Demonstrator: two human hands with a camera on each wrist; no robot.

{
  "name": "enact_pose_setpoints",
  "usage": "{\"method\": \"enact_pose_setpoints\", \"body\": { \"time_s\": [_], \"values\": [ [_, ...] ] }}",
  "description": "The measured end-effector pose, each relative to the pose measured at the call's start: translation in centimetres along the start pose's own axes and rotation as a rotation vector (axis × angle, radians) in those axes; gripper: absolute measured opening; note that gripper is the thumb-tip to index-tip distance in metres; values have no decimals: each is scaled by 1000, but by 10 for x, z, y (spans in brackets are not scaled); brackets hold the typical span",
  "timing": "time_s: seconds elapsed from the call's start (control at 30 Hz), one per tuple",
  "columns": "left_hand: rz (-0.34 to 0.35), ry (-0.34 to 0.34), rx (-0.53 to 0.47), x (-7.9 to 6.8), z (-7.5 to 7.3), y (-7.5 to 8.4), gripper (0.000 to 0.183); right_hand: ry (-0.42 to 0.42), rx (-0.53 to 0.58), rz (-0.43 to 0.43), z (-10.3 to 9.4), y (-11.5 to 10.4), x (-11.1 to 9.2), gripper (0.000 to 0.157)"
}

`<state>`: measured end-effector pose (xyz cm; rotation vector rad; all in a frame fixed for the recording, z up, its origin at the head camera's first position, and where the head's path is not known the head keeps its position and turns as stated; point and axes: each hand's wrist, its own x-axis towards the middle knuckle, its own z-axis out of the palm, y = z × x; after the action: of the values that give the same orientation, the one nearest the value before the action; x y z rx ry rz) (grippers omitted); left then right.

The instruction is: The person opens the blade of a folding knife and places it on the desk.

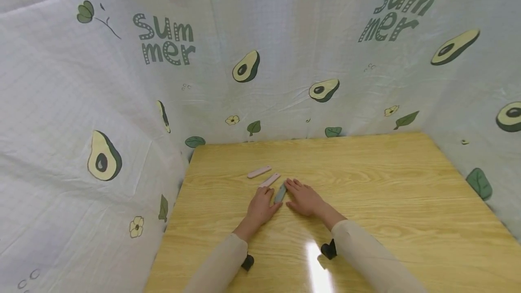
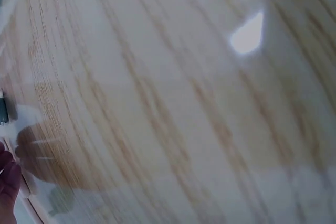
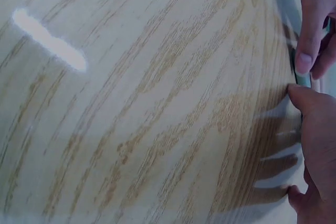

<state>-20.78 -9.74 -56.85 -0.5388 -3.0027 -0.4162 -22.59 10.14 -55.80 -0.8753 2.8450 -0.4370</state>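
A slim grey-green bar lies slantwise on the table between the two hands. My left hand rests on the wood to its left, thumb tip at the bar's near end; in the right wrist view that thumb lies over the green piece. My right hand lies with extended fingers, fingertips at the bar's far end, thumb spread out below. A pink bar with a small hole in its far end reaches to the left fingertips, which hide its near end. Another pink bar lies just beyond it.
Everything lies on a wood-grain table. A pale curtain printed with avocados and "summer" lettering borders it at the back and both sides. A bright reflection shows on the near tabletop. Black wrist devices sit at the sleeves.
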Motion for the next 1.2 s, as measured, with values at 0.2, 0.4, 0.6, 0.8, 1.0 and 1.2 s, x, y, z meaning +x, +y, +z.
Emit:
{"method": "enact_pose_setpoints", "body": {
  "time_s": [0.2, 0.4, 0.6, 0.8, 1.0, 1.2],
  "values": [
    [50, 17, 7, 1, 2, -4, 43, 15, -13, -3, 2, 3, -4, 62],
    [46, 49, -106, 0, -2, -7, 29, 48, 70, -3, 1, 6, -8, 60],
    [17, 48, -267, 2, -4, -10, 24, 105, 150, 11, -1, 5, -10, 57],
    [-27, -18, -377, 4, -2, -16, 23, 121, 128, 10, 1, 6, -11, 55],
    [-45, -69, -428, 4, -2, -20, 22, 154, 178, 20, 5, 11, -8, 42],
    [-59, -113, -454, 4, -3, -19, 21, 196, 261, 9, 8, 15, -5, 19]
  ]
}}
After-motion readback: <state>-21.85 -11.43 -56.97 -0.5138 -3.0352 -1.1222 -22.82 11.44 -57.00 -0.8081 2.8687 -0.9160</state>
